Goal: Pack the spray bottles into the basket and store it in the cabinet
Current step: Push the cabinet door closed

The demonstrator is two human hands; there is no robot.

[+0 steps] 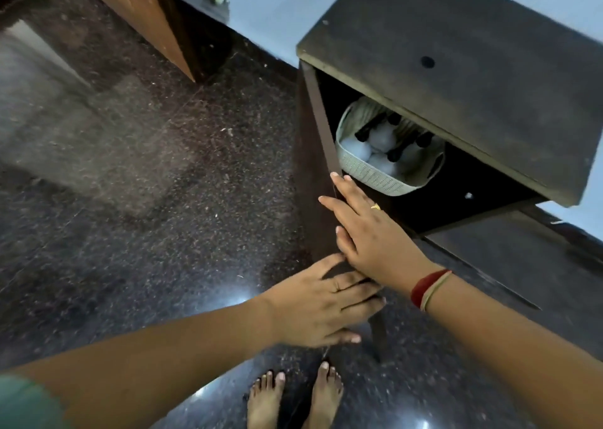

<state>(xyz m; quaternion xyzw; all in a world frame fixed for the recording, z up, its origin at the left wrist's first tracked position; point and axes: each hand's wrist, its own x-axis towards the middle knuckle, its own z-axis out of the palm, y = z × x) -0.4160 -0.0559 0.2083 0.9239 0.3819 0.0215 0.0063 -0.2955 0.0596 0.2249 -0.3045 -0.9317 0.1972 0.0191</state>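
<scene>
A dark wooden cabinet (456, 79) is standing on the speckled black floor (146, 184) against a pale blue wall (267, 14). Its door (318, 180) is hanging open on the left side of the cabinet, edge toward us. Inside the cabinet, a pale woven basket (368, 170) is sitting near the front, close to the door side. The spray bottles (380, 139) are lying packed inside the basket, white bodies with black tops, and the cabinet top is hiding part of them.

The person is leaning over with both arms stretched toward the door. The right hand (372, 236) is lying flat against the door's edge, fingers spread and straight, not wrapped around anything. A gold ring (376, 206) is showing on one finger, and red and yellow bangles (429, 288) are sitting on that wrist. The left hand (323, 301) is lower on the door, just below the right hand and touching it, also open with fingers straight, pressing on the door and not grabbing it.

Two bare feet (293, 396) are standing on the floor below the door. A brown wooden panel (146, 11) is standing far left of the cabinet.
</scene>
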